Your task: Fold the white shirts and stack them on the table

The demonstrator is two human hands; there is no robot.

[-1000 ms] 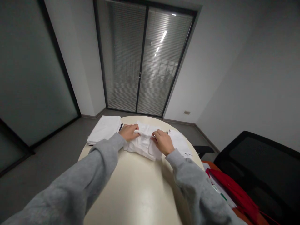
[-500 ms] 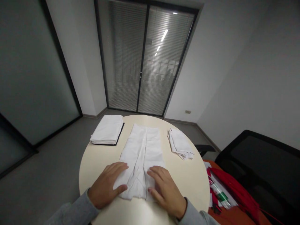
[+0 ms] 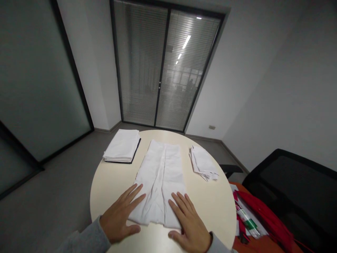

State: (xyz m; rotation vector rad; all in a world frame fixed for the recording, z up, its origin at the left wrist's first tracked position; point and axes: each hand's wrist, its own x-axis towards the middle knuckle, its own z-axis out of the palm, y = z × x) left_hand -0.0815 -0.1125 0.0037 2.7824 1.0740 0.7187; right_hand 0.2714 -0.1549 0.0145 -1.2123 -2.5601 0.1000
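Observation:
A white cloth (image 3: 160, 175), folded lengthwise so that its two sides meet along a line in the middle, lies on the round table (image 3: 210, 211). Some creases show near its front edge. My left hand (image 3: 121, 211) rests with spread fingers over the cloth's front left edge. Over the front right part lies my right hand (image 3: 188, 219), its fingers stretched forward and thumb apart. Neither hand grips anything.
At the table's back left, a stack of folded white cloths (image 3: 122, 144) sits on a dark flat item. A smaller folded white cloth (image 3: 202, 161) lies to the right. Beside the table stands a black chair (image 3: 295, 186) holding a red item (image 3: 265, 214) and a clear bottle (image 3: 249, 221).
Both hands have spread and flattened, with the fingers straighter and the thumbs drawn back toward me. The right hand has shifted slightly right. The cloth lies nearly as before.

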